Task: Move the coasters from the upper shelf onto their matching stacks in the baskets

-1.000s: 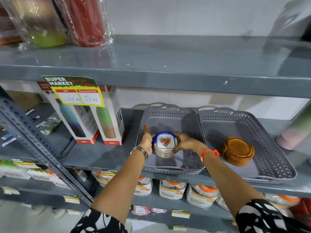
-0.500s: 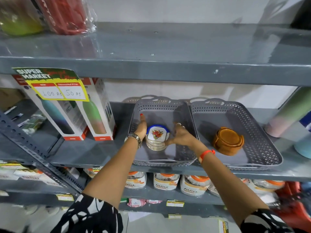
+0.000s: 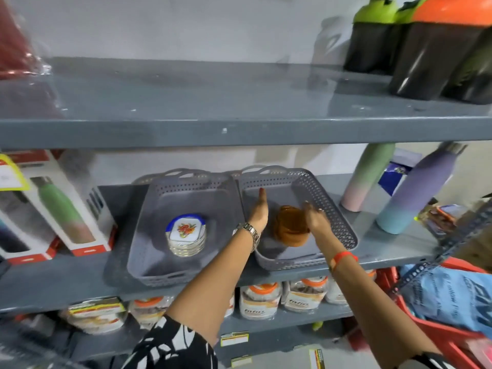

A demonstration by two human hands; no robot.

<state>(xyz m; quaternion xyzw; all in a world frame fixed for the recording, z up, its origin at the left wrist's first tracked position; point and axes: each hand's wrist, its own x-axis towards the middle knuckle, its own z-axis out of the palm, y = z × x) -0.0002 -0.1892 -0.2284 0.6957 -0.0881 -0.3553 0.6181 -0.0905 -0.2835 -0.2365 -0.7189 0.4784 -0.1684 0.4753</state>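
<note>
The right hand [image 3: 315, 218] hides part of the brown coaster stack [image 3: 291, 229].

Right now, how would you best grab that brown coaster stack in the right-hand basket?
Grip the brown coaster stack by its round sides, coming from above, palms either side as the left hand and right hand sit; the basket walls block level approaches.

My left hand [image 3: 259, 212] and right hand [image 3: 314, 217] reach into the right basket [image 3: 332, 219] at centre frame, open, flanking the brown coaster stack [image 3: 291, 227]. Whether they touch it I cannot tell. Left of centre, the left basket [image 3: 143, 235] holds the floral coaster stack [image 3: 186, 235].
</note>
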